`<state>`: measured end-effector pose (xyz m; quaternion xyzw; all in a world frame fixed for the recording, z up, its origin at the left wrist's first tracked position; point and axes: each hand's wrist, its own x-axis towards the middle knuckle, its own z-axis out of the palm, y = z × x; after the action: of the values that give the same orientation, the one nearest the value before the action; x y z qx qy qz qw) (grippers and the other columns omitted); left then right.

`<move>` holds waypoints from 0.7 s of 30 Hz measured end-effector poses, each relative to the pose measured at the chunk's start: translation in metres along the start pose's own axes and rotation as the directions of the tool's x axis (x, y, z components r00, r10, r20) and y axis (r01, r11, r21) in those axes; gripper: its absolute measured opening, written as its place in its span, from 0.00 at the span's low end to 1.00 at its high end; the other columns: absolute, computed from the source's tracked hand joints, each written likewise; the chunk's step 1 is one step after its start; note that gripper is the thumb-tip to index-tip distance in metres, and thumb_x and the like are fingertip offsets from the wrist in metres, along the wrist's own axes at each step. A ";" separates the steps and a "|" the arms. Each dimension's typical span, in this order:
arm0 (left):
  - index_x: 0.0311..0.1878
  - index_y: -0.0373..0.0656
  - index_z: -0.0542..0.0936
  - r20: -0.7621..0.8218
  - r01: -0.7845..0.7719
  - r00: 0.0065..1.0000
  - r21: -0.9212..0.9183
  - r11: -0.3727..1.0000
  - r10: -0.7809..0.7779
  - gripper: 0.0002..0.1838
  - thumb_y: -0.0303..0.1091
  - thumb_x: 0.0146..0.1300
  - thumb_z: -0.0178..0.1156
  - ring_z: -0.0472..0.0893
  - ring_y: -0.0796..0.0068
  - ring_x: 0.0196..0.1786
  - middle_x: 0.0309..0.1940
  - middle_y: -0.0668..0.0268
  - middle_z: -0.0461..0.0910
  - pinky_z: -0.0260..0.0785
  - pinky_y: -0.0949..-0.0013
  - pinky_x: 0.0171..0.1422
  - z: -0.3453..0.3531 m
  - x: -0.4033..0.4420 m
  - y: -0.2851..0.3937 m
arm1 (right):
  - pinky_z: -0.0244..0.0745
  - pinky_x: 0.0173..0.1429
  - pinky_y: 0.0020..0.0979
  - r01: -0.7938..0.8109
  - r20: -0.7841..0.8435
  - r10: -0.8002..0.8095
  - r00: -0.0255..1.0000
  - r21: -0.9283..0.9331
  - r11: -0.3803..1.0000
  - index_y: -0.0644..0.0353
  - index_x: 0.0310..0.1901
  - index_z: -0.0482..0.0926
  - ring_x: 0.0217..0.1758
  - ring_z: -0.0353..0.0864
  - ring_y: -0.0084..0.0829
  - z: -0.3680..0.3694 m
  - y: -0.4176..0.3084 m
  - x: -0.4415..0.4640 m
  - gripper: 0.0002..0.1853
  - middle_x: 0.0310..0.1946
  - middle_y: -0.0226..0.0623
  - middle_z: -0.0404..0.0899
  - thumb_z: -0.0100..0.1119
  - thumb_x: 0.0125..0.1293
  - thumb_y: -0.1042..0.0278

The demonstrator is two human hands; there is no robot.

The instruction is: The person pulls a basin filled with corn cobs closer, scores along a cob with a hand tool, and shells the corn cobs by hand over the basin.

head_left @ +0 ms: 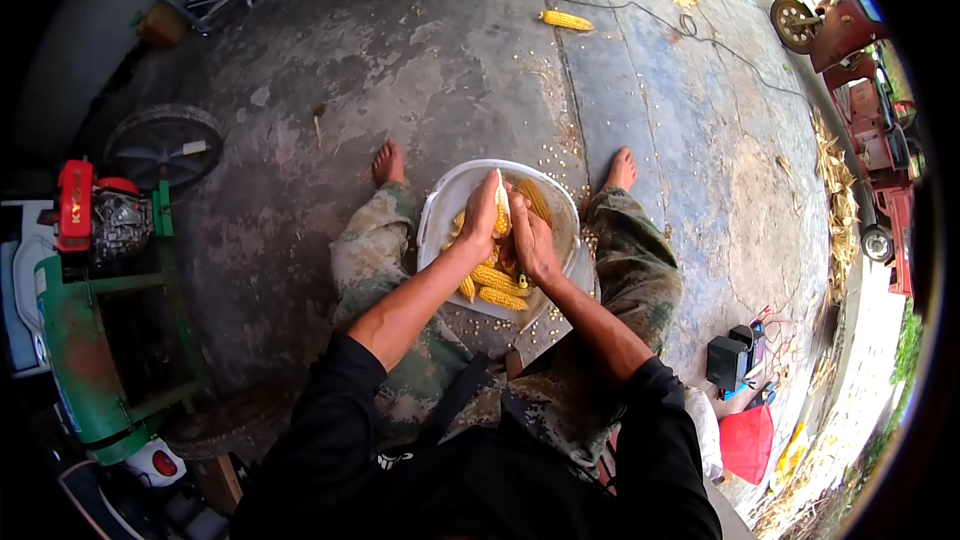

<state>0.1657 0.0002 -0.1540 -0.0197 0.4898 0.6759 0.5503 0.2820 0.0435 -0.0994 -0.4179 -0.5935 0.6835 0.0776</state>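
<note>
A corn cob (502,218) is held upright between my two hands, partly bare and white near its top, with yellow kernels lower down. My left hand (481,210) is closed along its left side. From the right, my right hand (534,242) presses against the same cob, its fingers partly hidden. Both hands are over a white tub (432,202) that stands between my knees. Inside lie several yellow cobs, among them one near the front (503,298) and another at the back right (535,202).
Loose kernels (560,162) are scattered on the concrete floor around the tub. One cob (566,20) lies farther off, near a black cable (690,32). A green machine with a red engine (75,205) stands left. A red vehicle (850,30) and dark boxes (728,362) are right.
</note>
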 end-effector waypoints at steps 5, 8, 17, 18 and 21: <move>0.43 0.42 0.74 -0.061 -0.089 0.994 0.087 0.992 0.094 0.23 0.55 0.73 0.47 0.78 0.70 0.41 0.36 0.64 0.74 0.72 0.65 0.46 0.013 -0.008 0.000 | 0.73 0.33 0.33 0.064 -0.132 -0.077 0.988 -0.105 0.992 0.76 0.39 0.79 0.23 0.77 0.30 0.008 0.003 0.004 0.42 0.19 0.43 0.76 0.35 0.74 0.34; 0.42 0.42 0.75 -0.140 -0.142 0.975 0.192 0.971 0.170 0.23 0.56 0.73 0.47 0.76 0.72 0.44 0.37 0.65 0.74 0.69 0.65 0.49 0.012 -0.003 -0.008 | 0.72 0.37 0.35 0.081 -0.157 -0.114 0.981 -0.202 0.976 0.77 0.40 0.79 0.27 0.77 0.30 0.007 0.019 0.013 0.42 0.20 0.44 0.76 0.36 0.74 0.34; 0.42 0.42 0.75 -0.232 -0.174 0.942 0.282 0.944 0.242 0.25 0.57 0.73 0.45 0.74 0.72 0.43 0.37 0.66 0.73 0.67 0.65 0.51 0.017 0.000 -0.013 | 0.71 0.34 0.33 0.166 -0.239 -0.195 0.951 -0.135 0.977 0.75 0.38 0.80 0.26 0.76 0.27 0.004 0.032 0.024 0.38 0.21 0.40 0.76 0.38 0.76 0.39; 0.42 0.41 0.75 -0.222 -0.156 0.951 0.254 0.954 0.215 0.25 0.57 0.73 0.45 0.74 0.71 0.43 0.37 0.65 0.73 0.67 0.65 0.50 0.017 -0.002 -0.009 | 0.70 0.32 0.32 0.099 -0.186 -0.107 0.977 -0.051 0.994 0.75 0.39 0.80 0.25 0.75 0.26 0.002 0.016 0.015 0.37 0.20 0.38 0.75 0.38 0.76 0.39; 0.41 0.41 0.75 -0.229 -0.141 0.954 0.230 0.963 0.195 0.26 0.58 0.73 0.44 0.75 0.70 0.42 0.36 0.65 0.73 0.68 0.64 0.49 0.020 -0.012 0.000 | 0.69 0.30 0.31 0.028 -0.088 -0.029 0.996 -0.013 1.000 0.74 0.38 0.79 0.23 0.74 0.25 0.004 0.014 0.013 0.37 0.19 0.36 0.74 0.38 0.75 0.38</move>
<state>0.1804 0.0056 -0.1366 -0.0041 0.6238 0.6568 0.4235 0.2766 0.0447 -0.1183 -0.4397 -0.5994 0.6596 0.1108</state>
